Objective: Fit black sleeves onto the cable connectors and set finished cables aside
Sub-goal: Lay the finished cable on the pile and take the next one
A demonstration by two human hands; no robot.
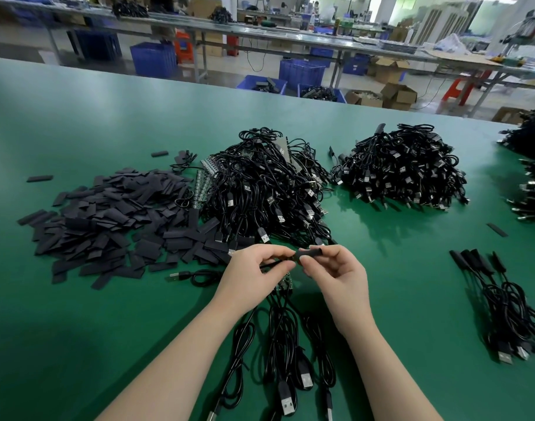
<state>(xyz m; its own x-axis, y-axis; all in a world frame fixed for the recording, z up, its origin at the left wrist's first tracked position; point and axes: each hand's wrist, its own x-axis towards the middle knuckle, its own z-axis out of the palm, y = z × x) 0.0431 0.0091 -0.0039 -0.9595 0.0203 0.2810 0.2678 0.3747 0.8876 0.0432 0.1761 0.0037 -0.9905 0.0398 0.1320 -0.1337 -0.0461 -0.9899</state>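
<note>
Both hands pinch: left hand a cable, right hand a sleeve; few finished cables at right, big pile left to do

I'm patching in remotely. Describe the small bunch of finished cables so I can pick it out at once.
Start at the green table and go to its right side, nearer the person than the big cable heap. The finished cables lie there in a small loose bunch, apart from the hands. Unlike the heaped cables, their far ends wear black sleeves, fanned out side by side.
</note>
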